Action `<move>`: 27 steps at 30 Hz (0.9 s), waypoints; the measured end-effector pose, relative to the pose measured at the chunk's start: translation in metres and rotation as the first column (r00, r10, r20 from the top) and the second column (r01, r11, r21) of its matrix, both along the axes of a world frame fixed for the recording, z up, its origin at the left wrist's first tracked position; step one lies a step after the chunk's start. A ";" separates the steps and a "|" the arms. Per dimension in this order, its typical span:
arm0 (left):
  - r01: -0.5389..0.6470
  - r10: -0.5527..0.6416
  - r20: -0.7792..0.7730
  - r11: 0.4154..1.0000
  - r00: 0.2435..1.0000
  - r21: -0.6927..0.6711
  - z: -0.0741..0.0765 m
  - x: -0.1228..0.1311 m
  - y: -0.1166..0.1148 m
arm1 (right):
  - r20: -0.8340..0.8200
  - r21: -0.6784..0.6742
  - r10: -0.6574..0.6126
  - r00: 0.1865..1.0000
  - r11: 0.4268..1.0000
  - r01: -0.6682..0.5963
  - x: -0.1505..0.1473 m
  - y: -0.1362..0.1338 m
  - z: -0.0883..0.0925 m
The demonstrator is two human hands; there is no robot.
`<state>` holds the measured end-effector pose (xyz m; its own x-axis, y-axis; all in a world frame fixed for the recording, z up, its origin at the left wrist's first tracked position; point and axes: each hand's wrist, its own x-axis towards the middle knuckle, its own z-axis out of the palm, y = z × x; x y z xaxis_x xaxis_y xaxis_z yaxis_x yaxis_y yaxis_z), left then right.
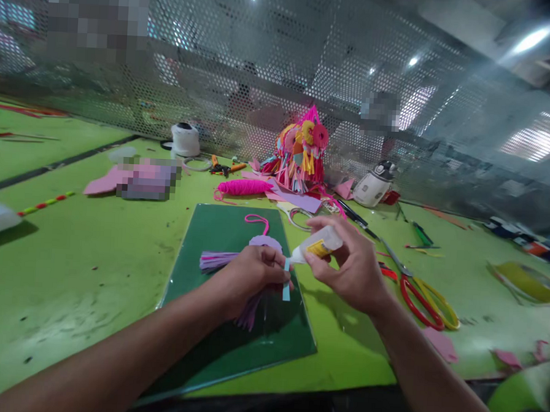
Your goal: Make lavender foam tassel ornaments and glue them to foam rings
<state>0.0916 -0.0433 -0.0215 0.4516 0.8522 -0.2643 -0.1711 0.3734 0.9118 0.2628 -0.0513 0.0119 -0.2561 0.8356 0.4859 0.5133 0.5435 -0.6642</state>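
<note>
My left hand (248,278) is closed on a lilac paper tassel (217,261) with a round top and a pink loop (257,220), held over a dark green cutting mat (209,227). A thin light-blue paper strip (286,280) hangs at its fingertips. My right hand (352,262) grips a small white glue bottle (319,244) with a yellow label. The bottle's nozzle points left at the blue strip.
Red and yellow scissors (424,297) lie right of the mat. Behind it are a pink yarn skein (243,187), a colourful tasselled paper ornament (303,149), tape dispensers (372,185), paper scraps and pens. A perforated metal screen (263,76) bounds the green table (69,269).
</note>
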 end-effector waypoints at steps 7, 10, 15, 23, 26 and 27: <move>-0.001 0.001 -0.029 1.000 1.000 0.005 0.001 0.001 0.000 | 0.076 0.089 -0.033 0.997 0.996 0.027 -0.002 0.008 -0.005; 0.011 -0.011 -0.035 1.000 0.999 -0.004 0.002 0.000 0.000 | -0.110 -0.041 -0.046 0.993 0.998 0.042 0.005 0.014 -0.005; 0.010 -0.010 -0.019 1.000 1.000 0.002 0.002 -0.001 0.000 | -0.517 -0.355 -0.073 0.853 0.925 -0.136 0.013 0.023 -0.006; -0.013 0.013 -0.009 0.999 1.000 0.036 0.003 -0.002 0.001 | -0.686 -0.508 -0.160 0.709 0.804 -0.310 0.016 0.032 -0.013; -0.022 0.023 -0.028 0.999 0.999 0.049 0.003 -0.003 0.002 | -0.658 -0.531 -0.174 0.733 0.797 -0.288 0.015 0.030 -0.013; -0.026 0.027 -0.033 0.998 0.999 0.051 0.003 -0.003 0.002 | -0.641 -0.525 -0.165 0.750 0.806 -0.271 0.015 0.029 -0.013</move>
<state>0.0890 -0.0415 -0.0181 0.4204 0.8763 -0.2351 -0.1494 0.3225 0.9347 0.2776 -0.0228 -0.0011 -0.1254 0.9921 -0.0031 -0.1637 -0.0237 -0.9862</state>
